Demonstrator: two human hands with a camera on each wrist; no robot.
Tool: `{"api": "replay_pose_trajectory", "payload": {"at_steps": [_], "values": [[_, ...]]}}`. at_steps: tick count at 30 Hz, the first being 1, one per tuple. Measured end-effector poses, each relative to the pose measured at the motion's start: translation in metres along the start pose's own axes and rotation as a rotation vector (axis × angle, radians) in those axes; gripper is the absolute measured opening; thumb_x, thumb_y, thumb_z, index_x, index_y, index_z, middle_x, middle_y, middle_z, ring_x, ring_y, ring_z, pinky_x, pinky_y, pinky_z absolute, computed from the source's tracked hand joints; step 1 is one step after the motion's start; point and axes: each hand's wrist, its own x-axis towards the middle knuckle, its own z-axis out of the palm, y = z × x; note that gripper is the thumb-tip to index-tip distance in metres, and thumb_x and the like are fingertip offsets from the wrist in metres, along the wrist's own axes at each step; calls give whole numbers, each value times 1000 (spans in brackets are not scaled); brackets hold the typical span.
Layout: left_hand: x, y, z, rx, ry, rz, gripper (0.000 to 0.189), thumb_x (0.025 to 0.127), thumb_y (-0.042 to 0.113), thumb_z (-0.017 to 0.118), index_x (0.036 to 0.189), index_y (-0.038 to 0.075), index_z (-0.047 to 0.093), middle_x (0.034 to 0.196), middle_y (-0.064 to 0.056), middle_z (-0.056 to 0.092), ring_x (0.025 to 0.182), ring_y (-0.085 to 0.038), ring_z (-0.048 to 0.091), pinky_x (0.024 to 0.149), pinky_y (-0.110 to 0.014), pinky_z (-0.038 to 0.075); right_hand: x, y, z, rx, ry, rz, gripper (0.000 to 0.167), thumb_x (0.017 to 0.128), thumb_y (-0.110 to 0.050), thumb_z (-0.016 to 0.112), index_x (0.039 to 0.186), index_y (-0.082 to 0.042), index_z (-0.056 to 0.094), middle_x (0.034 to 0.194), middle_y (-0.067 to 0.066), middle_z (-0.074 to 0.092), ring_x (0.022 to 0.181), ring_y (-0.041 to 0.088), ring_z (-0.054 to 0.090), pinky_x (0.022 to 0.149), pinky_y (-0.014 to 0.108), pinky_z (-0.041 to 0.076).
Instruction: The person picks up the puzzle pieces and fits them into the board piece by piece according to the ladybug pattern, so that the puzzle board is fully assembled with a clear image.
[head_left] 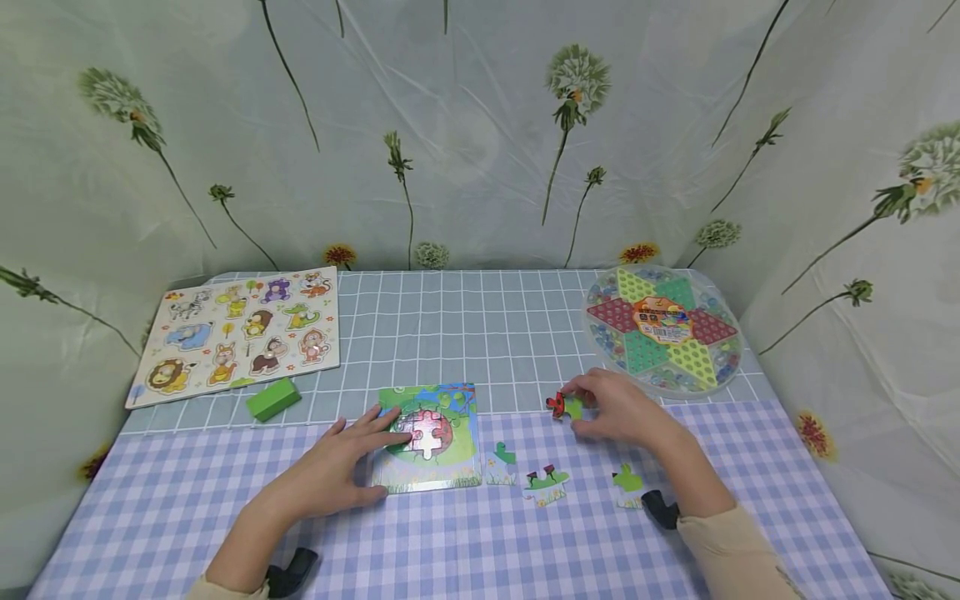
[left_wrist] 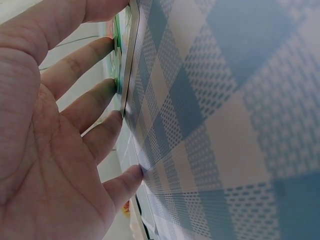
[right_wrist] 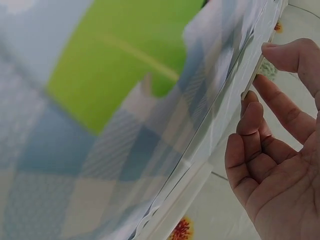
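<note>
My left hand (head_left: pixel 341 467) rests spread at the left side of a square jigsaw puzzle board (head_left: pixel 461 475). Its fingertips (left_wrist: pixel 107 86) touch the puzzle's face and edge, and the thumb lies by the front corner. A piece-shaped white gap shows in the middle of the red picture. To the right, my right hand (head_left: pixel 618 408) pinches a red and green puzzle piece (head_left: pixel 573 407) between thumb and fingers; in the right wrist view the held piece (right_wrist: pixel 253 75) appears edge-on. Loose puzzle pieces lie between the hands: one with green (head_left: pixel 502 465), another with dark feet (head_left: pixel 547 485).
Another green puzzle piece (head_left: pixel 630 483) lies under the right wrist. At back left are an animal peg puzzle (head_left: pixel 247 333) and a green block (head_left: pixel 273 400). A round Chinese checkers set (head_left: pixel 663 329) sits at back right. A floral curtain (head_left: pixel 480 167) surrounds the checked tablecloth (head_left: pixel 420 550).
</note>
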Motion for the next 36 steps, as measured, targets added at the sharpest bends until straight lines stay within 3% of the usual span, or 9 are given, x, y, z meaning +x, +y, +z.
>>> {"api": "replay_pose_trajectory", "payload": {"at_steps": [13, 19, 36], "values": [[0, -1, 1, -12, -14, -19, 72, 83, 27, 91, 150, 29, 64, 174, -5, 40, 163, -43, 29, 120, -84, 22, 15, -19, 11, 54, -20, -65, 39, 80, -13, 84, 118, -11, 77, 102, -2, 69, 91, 11, 60, 82, 33, 57], [0, -1, 1, -11, -3, 3, 70, 84, 30, 91, 149, 30, 65, 173, -7, 41, 163, -44, 31, 119, -85, 22, 21, -33, 15, 48, -46, -77, 40, 80, -15, 84, 119, -13, 76, 103, -4, 67, 91, 11, 58, 83, 32, 56], [-1, -2, 3, -31, -18, -21, 72, 83, 26, 91, 150, 28, 64, 175, -4, 38, 164, -42, 28, 122, -84, 19, 43, -73, 25, 45, -115, -179, 43, 80, -17, 84, 123, -14, 77, 105, -3, 68, 91, 12, 59, 82, 27, 55]]}}
